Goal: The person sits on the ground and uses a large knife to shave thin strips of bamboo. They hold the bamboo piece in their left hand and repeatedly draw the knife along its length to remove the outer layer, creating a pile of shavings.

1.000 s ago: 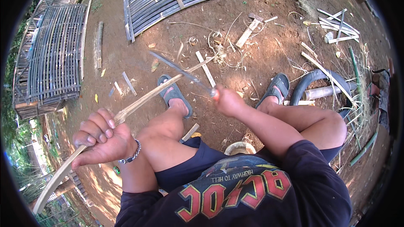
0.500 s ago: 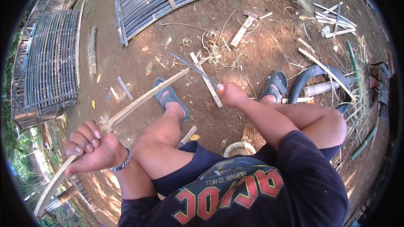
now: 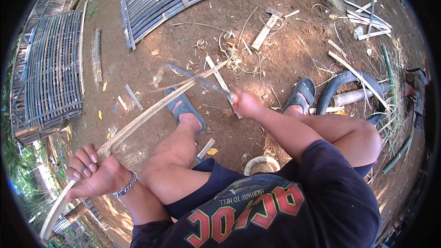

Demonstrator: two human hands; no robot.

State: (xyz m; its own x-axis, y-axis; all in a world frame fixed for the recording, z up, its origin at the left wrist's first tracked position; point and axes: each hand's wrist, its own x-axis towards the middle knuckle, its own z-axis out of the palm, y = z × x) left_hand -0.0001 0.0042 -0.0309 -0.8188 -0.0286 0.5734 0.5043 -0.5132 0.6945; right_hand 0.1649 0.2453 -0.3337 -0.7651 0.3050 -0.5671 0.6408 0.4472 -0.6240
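Observation:
My left hand [image 3: 98, 173] is closed round a long, pale bamboo strip [image 3: 144, 115]. One end of the strip curves down past the hand at the lower left; the other slants up to the ground ahead of me. My right hand [image 3: 248, 104] grips a long-bladed knife [image 3: 209, 84], its reddish handle end just showing by the fingers. The motion-blurred blade crosses over the far part of the strip. Beside the blade hangs a blurred brownish sliver [image 3: 158, 78]. A flat wooden slat [image 3: 219, 77] lies beneath the far end of the strip.
Curled shavings [image 3: 234, 59] and a hatchet-like tool [image 3: 266, 30] lie on the dirt ahead. Slatted bamboo panels [image 3: 156, 4] are at the far side and left. A black tyre [image 3: 330, 87], a bamboo piece [image 3: 351, 96] and several pale sticks [image 3: 370, 18] lie right. A round bowl [image 3: 262, 165] sits between my legs.
My right hand and the knife have shifted slightly left and nearer, along the strip. My left hand has moved a little left and down with it. The blurred sliver now shows beside the blade.

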